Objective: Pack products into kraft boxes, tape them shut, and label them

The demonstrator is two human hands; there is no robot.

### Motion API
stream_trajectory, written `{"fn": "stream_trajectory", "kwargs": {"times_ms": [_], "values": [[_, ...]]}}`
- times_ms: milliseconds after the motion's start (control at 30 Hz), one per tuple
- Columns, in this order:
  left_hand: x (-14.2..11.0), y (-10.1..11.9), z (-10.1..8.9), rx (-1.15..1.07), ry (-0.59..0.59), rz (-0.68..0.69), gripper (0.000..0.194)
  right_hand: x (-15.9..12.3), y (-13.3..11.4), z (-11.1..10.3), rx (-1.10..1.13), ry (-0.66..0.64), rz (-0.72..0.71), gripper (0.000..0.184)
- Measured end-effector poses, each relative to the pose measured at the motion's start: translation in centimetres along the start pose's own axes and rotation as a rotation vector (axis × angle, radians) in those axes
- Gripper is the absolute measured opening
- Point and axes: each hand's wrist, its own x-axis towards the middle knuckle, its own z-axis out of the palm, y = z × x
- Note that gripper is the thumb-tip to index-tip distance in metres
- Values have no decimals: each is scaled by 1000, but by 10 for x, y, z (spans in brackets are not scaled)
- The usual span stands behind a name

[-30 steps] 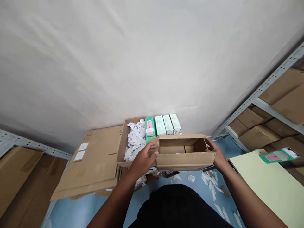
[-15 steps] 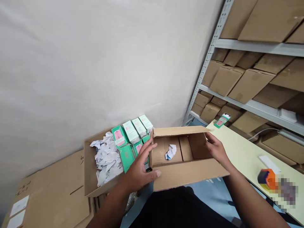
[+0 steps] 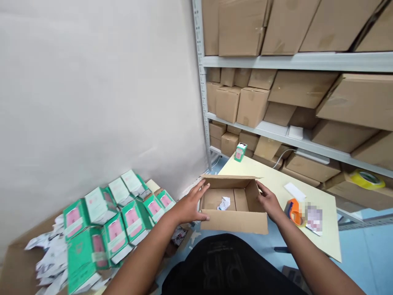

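In front of my body I hold an open cardboard box (image 3: 235, 221) between both hands. Its long flaps stand spread, and a crumpled piece of white paper (image 3: 224, 203) lies on its bottom. My left hand (image 3: 190, 203) grips the left end, thumb over the near flap and fingers at the far side. At the right end, my right hand (image 3: 269, 201) clasps the wall, with some fingers hidden behind the cardboard. Left of my left arm, several green-and-white small boxes (image 3: 132, 221) with pink fronts stand beside crumpled paper (image 3: 53, 262) in a larger carton.
A pale yellow table (image 3: 325, 205) on the right bears an orange tape dispenser (image 3: 295, 212), a white strip (image 3: 294, 191) and a green small box (image 3: 240, 152). Behind it, a metal shelf rack (image 3: 276, 62) holds many cardboard boxes. Yellow tape (image 3: 367, 179) sits on a lower box.
My view has turned right, toward the table and shelves. The box has swung with me, away from the carton of green boxes, still held in both hands.
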Motion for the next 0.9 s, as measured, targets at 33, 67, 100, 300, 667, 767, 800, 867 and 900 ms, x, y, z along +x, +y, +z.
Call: {"fn": "stream_trajectory", "kwargs": {"times_ms": [33,67,100,300,667,767,800,867,900], "values": [[19,0,8,-30,-27,17,128,3,9,-12,0,17,4,79],[37,0,16,-69,-52,31,130,6,17,-23,0,33,11,78],[55,0,22,-112,-70,40,132,9,25,-32,2,50,20,79],[162,-4,44,-193,-91,61,135,26,62,-64,26,162,73,80],[317,-60,104,-337,-179,104,127,78,110,-91,-201,362,98,76],[353,-78,110,-354,-230,35,117,92,113,-83,-210,338,116,75],[366,-81,111,-348,-252,29,117,95,114,-80,-209,338,131,75],[389,-84,113,-350,-288,33,114,99,117,-73,-213,362,179,76],[400,-84,114,-358,-300,35,111,100,119,-71,-214,377,208,77]]}}
